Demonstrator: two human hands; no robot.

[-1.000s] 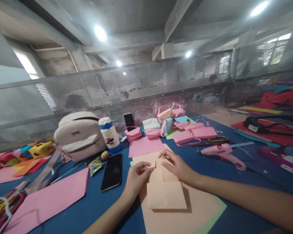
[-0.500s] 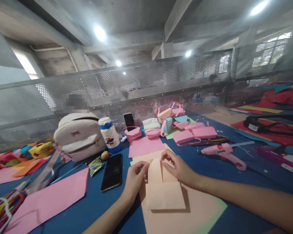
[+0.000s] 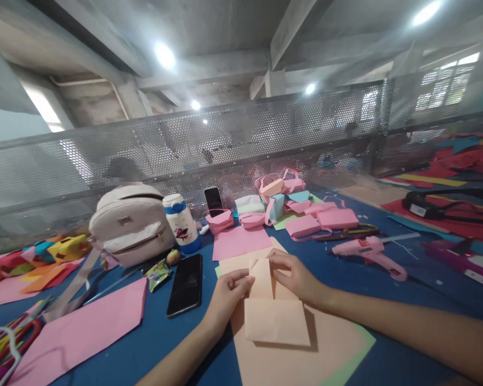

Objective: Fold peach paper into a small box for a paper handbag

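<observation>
A folded peach paper piece, with a wide flap at its near end and a narrower upright part behind, is held between my two hands. My left hand pinches the left edge of the narrower part. Closed on the right edge near its top is my right hand, its fingertips partly hidden behind the paper. Beneath lie larger peach sheets, with a green sheet showing at their right edge.
Left are a black phone, a bottle, a backpack and a pink sheet. Several small pink paper bags stand at the back. A pink glue gun lies to the right, its cord trailing rightward.
The folded paper has shifted slightly right. My left hand has moved a little right with it, and my right hand's fingers have closed lower against the paper's edge.
</observation>
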